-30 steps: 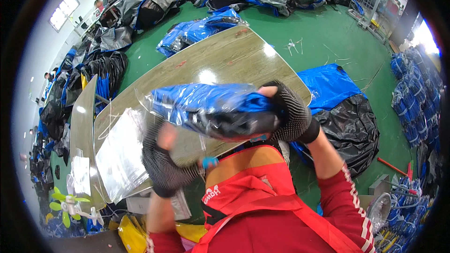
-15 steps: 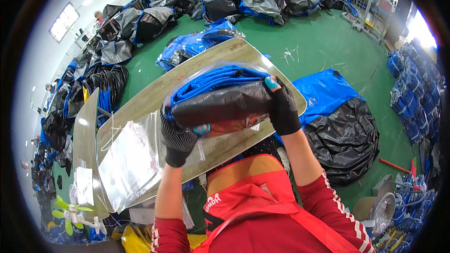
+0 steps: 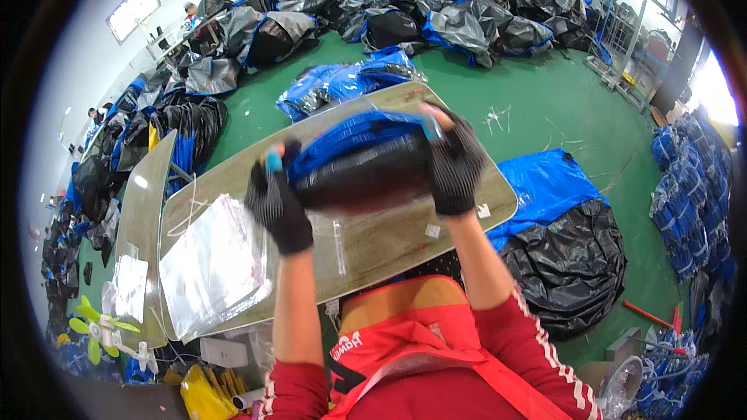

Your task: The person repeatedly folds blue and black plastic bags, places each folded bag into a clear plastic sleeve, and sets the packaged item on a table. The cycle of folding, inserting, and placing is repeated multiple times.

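Note:
Over the wood-grain table, I hold a folded bundle of blue and black sheeting [image 3: 362, 163], blurred by motion; its clear wrapping barely shows. My left hand [image 3: 280, 210], in a black ribbed glove with a teal-covered fingertip, grips the bundle's left end. At the opposite end, my right hand [image 3: 454, 167], gloved alike, clasps the upper right corner. Part of the fingers of both hands is hidden behind the bundle. Near my left forearm, a stack of clear plastic bags [image 3: 214, 268] lies on the table [image 3: 389, 257].
A blue and black sheet item [image 3: 564, 264] lies on the green floor at right. Beyond the table sits a wrapped blue pile [image 3: 342, 85]. Large heaps of black and grey sheeting [image 3: 467, 15] line the back. A small green-bladed fan [image 3: 101, 330] stands at lower left.
The bundle has shifted a little left and tilted. My left hand has moved from beneath its lower left part to its left end. My right hand still holds the other end.

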{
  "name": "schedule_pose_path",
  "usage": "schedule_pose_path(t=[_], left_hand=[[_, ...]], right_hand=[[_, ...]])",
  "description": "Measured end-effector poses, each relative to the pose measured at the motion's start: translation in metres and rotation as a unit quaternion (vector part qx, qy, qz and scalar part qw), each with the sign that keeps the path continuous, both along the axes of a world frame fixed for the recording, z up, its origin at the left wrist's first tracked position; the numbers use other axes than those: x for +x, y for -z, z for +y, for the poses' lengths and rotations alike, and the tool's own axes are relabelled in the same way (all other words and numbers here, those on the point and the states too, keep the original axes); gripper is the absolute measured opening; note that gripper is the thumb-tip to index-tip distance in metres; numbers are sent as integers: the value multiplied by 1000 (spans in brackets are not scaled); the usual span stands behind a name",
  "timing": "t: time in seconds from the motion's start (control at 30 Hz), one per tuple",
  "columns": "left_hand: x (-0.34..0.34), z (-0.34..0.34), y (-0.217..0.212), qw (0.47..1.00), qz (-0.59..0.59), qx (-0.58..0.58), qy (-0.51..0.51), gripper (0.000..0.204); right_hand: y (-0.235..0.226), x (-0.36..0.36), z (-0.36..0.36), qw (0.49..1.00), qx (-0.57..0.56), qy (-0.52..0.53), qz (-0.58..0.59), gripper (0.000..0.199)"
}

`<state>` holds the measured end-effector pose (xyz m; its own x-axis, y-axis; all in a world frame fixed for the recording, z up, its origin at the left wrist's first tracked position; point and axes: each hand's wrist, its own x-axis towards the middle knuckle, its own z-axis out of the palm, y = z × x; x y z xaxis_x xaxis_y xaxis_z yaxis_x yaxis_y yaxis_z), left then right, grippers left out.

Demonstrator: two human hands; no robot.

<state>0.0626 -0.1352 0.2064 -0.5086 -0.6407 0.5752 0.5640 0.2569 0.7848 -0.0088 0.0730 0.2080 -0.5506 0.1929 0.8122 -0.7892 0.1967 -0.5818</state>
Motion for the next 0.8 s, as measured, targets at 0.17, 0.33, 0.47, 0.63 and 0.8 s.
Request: schedule_pose_path(t=[0.17, 0.33, 0.47, 0.63, 0.8], left_hand=[[-5, -31, -52, 912, 19, -304, -274, 28], [75, -58, -113, 993, -65, -84, -48, 27], [77, -73, -107, 976, -169, -81, 111, 29], [-8, -82, 46, 916, -360, -14, 177, 27], [1, -84, 189, 805, -344, 368, 313, 55]], right_hand=[[-51, -7, 11, 1000, 7, 11, -12, 20], [-89, 53, 47, 979, -48, -175, 95, 18], [-100, 53, 60, 987, 114, -39, -109, 20], [29, -26, 9, 875, 393, 103, -265, 30], [182, -62, 27, 750, 8, -273, -602, 25]])
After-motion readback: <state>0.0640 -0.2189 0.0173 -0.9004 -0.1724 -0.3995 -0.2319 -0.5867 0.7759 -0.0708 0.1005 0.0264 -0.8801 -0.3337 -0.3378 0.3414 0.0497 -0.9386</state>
